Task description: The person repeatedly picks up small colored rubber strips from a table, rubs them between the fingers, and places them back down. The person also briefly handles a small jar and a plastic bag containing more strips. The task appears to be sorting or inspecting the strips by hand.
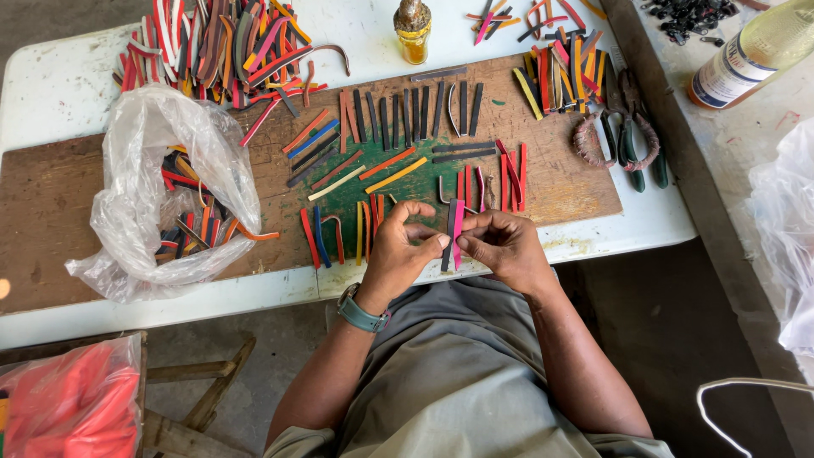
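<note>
Over the wooden board's [102, 203] near edge, our left hand [398, 250] and right hand [500, 246] pinch a pink strip [458, 231] against a dark strip [448, 246]; we should keep edges flush, fingertip pressure even.

Clear plastic bag [144, 195] of coloured strips lies open on the board to my left. Pale bottle [750, 51] with a white-and-blue label [727, 75] lies top right. Red-filled clear bag [72, 407] sits bottom left, another clear bag [784, 246] at right edge.
</note>
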